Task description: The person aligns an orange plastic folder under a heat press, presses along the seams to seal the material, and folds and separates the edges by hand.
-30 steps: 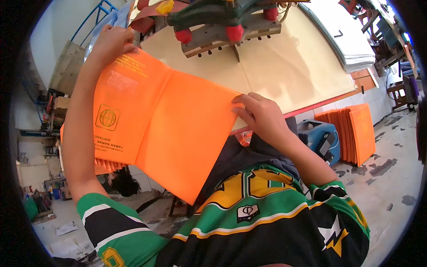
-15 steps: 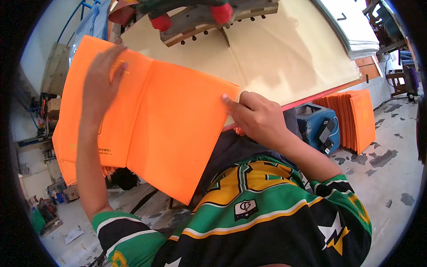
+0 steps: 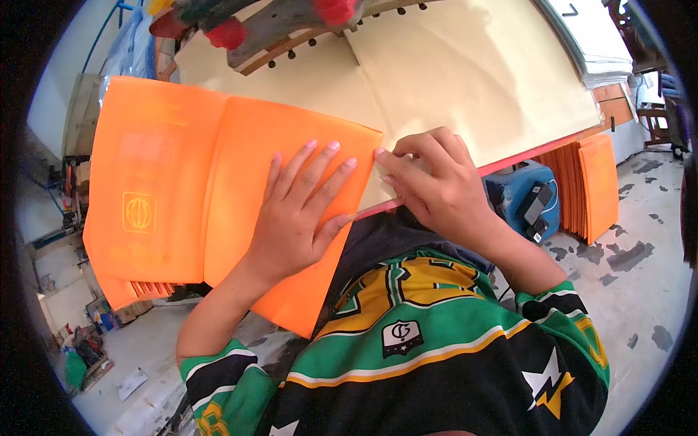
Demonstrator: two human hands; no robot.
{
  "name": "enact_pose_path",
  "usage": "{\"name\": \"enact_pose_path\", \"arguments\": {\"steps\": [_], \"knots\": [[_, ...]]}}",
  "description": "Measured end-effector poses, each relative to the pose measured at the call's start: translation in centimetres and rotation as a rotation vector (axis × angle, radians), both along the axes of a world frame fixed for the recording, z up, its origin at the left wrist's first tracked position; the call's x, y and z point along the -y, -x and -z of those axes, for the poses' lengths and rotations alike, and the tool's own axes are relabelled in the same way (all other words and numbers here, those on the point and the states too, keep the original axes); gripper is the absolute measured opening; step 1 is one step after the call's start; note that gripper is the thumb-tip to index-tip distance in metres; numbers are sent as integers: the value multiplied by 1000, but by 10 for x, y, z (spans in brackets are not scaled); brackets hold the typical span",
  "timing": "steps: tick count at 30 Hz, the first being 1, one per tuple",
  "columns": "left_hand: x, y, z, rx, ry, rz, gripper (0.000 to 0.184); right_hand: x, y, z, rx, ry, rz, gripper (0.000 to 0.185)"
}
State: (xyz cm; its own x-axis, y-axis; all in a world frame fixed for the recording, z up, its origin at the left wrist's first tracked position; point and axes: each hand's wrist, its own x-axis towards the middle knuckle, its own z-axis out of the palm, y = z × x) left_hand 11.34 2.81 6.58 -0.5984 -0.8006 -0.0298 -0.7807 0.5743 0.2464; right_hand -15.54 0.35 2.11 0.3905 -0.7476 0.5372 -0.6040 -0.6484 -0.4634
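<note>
An orange folder lies spread open at the left, its printed half with a globe emblem on the far left and its plain half towards the middle. My left hand rests flat on the plain half, fingers spread. At that half's upper right corner is my right hand, its fingers curled and pinching the edge of the orange folder. Under the printed half, the edges of more orange folders show.
A cream-covered table with a red edge lies ahead. On it stands a dark metal device with red parts. White sheets are stacked at the upper right. Beyond the right hand are a blue case and standing orange folders.
My left hand has moved from the folder's printed half down and right onto the plain half, and now lies flat. The view has shifted slightly; my right hand stays at the corner.
</note>
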Motion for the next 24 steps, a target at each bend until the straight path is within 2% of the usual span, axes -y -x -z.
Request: {"name": "enact_pose_path", "arguments": {"steps": [5, 8, 10, 13, 24], "knots": [[3, 8, 5, 71, 49, -12, 65, 0, 3, 1, -24, -13, -11, 33], [3, 12, 7, 67, 73, -24, 65, 3, 6, -1, 26, -105, -71, 34], [3, 13, 8, 67, 73, -29, 65, 4, 6, -8, 136, -273, -43, 34], [3, 12, 10, 73, 80, -32, 64, 9, 6, -20, 123, -357, -40, 35], [10, 16, 9, 77, 93, -30, 68, 50, 15, -24, 110, -340, -130, 26]]}}
